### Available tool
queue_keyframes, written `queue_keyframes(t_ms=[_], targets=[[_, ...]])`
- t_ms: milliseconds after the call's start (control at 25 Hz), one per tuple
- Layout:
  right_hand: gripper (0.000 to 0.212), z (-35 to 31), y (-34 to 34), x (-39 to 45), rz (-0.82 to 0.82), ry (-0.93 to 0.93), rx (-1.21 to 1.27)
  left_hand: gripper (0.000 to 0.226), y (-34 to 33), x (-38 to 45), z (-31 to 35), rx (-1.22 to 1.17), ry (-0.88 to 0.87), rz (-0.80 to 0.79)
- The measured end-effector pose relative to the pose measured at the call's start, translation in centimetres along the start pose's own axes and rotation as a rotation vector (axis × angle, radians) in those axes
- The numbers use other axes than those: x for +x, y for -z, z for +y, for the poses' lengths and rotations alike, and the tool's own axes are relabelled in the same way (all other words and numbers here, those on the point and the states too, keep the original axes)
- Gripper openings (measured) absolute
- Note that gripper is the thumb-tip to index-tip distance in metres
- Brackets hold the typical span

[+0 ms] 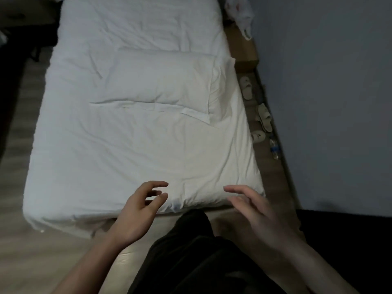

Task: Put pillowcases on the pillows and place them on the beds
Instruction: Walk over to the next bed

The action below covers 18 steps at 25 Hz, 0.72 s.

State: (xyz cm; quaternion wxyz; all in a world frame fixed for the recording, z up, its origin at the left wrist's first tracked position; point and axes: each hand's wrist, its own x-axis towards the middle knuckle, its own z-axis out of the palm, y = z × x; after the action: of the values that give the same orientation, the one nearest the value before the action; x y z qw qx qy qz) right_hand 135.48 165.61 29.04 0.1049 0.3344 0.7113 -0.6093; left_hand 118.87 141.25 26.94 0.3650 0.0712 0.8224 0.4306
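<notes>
We saw the bed (106, 155) fill the view, floor strips open along both long edges. The cased pillow (157, 81) lay across its middle, well beyond our left hand (137, 213) and right hand (254, 209), both loose-fingered, grasping nothing, at the near edge.

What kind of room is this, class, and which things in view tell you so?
Most likely a bedroom, perhaps a hotel or guest room. A bed with white bedding holds a pillow, and pale slippers lie on the wood floor beside a plain wall.
</notes>
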Motion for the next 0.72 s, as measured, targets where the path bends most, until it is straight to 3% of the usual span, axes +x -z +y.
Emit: queue_keyframes(t_ms=[240, 440, 720], targets=[[0.026, -2.2, 5.3, 5.0, -0.137, 0.034, -0.115, 0.021, -4.1, 2.7, 3.0, -0.095, 0.044, 0.117], [0.028, -2.5, 11.0, 7.9, -0.194, 0.046, -0.128, 0.02, -7.9, 5.7, 7.5, -0.134, -0.021, 0.214], [0.026, 0.5, 24.2, 14.6, -0.311, 0.05, -0.199, 0.02, -18.8, 6.1, 10.5, -0.238, 0.11, 0.466]])
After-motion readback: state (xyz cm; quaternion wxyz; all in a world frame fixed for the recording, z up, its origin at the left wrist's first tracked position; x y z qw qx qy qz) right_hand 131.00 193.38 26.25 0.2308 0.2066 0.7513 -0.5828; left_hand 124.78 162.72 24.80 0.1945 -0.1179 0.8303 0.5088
